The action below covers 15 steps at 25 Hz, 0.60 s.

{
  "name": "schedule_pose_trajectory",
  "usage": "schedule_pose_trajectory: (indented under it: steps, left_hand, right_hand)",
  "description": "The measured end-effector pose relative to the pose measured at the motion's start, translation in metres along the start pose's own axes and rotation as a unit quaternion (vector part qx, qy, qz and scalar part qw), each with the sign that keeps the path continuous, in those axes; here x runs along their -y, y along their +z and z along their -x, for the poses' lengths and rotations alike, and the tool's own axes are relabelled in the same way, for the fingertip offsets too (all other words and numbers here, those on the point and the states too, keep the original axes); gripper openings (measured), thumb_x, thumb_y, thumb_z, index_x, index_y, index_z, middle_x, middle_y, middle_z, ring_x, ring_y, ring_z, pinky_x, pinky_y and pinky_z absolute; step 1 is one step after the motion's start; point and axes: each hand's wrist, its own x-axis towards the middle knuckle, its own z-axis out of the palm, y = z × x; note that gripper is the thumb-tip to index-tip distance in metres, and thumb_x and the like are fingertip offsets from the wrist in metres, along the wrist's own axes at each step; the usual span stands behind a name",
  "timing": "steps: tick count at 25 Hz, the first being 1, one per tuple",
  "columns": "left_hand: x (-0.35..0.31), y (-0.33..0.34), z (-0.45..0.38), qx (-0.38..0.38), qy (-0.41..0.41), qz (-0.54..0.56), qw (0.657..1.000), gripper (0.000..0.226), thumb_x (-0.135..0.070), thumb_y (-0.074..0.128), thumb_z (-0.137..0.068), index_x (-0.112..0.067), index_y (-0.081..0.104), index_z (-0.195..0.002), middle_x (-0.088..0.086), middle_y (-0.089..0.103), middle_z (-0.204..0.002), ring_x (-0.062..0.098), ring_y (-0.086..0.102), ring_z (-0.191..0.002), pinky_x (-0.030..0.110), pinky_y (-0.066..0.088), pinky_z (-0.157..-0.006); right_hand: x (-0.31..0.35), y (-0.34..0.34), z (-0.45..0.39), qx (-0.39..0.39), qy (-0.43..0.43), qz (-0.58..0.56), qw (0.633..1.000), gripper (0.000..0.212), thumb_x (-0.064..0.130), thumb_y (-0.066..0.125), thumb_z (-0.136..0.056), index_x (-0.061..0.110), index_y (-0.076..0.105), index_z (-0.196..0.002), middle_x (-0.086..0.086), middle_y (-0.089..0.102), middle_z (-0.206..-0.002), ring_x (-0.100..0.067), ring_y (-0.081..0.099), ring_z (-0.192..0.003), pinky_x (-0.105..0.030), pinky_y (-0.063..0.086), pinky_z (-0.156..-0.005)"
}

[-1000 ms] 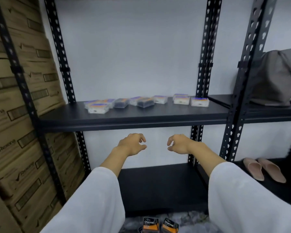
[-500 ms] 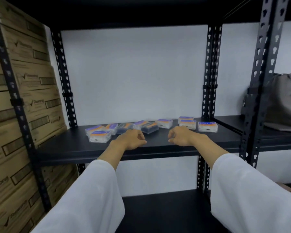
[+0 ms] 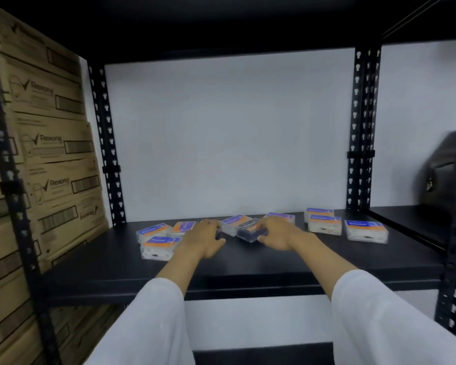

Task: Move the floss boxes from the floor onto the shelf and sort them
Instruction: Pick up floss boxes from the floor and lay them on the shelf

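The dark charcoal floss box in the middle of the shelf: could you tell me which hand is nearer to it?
Right. The right hand grips the dark charcoal floss box from its right side; the left hand rests on the shelf just left of it.

Both hands reached onto shelf (image 3: 169, 264); right hand (image 3: 275, 234) grips dark floss box (image 3: 249, 229).

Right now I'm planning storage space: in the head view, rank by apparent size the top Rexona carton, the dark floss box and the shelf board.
1. Shelf board, largest.
2. Top Rexona carton, though nearness enlarges it.
3. Dark floss box, smallest, partly hidden by the right hand.
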Motion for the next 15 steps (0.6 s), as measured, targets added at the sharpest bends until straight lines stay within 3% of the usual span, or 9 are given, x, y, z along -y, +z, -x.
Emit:
schedule_pose_trajectory:
  steps: [4,7,11,15]
  left_hand:
    - [0.014,0.030,-0.015,0.000,-0.028,-0.047,0.999,0.069,-0.050,0.046,-0.093,-0.015,0.025,-0.149,0.008,0.024,-0.157,0.028,0.022,-0.144,0.042,0.021,-0.117]
    - [0.018,0.039,-0.017,0.011,-0.043,-0.049,0.998,0.077,-0.056,0.041,-0.093,-0.016,0.015,-0.153,0.004,0.013,-0.161,0.024,0.012,-0.148,0.041,0.011,-0.120]
    - [0.016,0.033,-0.005,-0.039,-0.024,-0.024,0.999,0.067,-0.051,0.047,-0.093,-0.014,0.031,-0.146,0.005,0.032,-0.153,0.026,0.030,-0.140,0.039,0.027,-0.114]
    - [0.006,0.028,0.021,-0.067,0.005,-0.003,0.998,0.045,-0.046,0.051,-0.092,-0.018,0.045,-0.126,0.002,0.047,-0.132,0.027,0.038,-0.127,0.041,0.043,-0.096]
  right_hand:
    - [0.002,0.031,-0.016,-0.038,-0.019,0.009,0.999,0.063,0.036,0.055,-0.091,0.017,0.030,-0.146,-0.005,0.030,-0.152,-0.026,0.031,-0.139,-0.038,0.028,-0.113]
    - [-0.002,0.047,-0.022,-0.021,-0.022,-0.013,0.999,0.065,0.041,0.054,-0.091,0.018,0.028,-0.147,-0.002,0.027,-0.155,-0.023,0.028,-0.141,-0.037,0.027,-0.115]
    - [-0.004,0.045,-0.016,-0.064,-0.032,-0.006,0.997,0.049,0.042,0.055,-0.089,0.018,0.045,-0.131,-0.002,0.045,-0.140,-0.023,0.043,-0.127,-0.039,0.040,-0.103]
    - [-0.004,0.040,0.007,-0.114,-0.031,0.053,0.992,0.040,0.048,0.053,-0.087,0.021,0.049,-0.117,-0.002,0.048,-0.127,-0.025,0.041,-0.120,-0.042,0.038,-0.099]
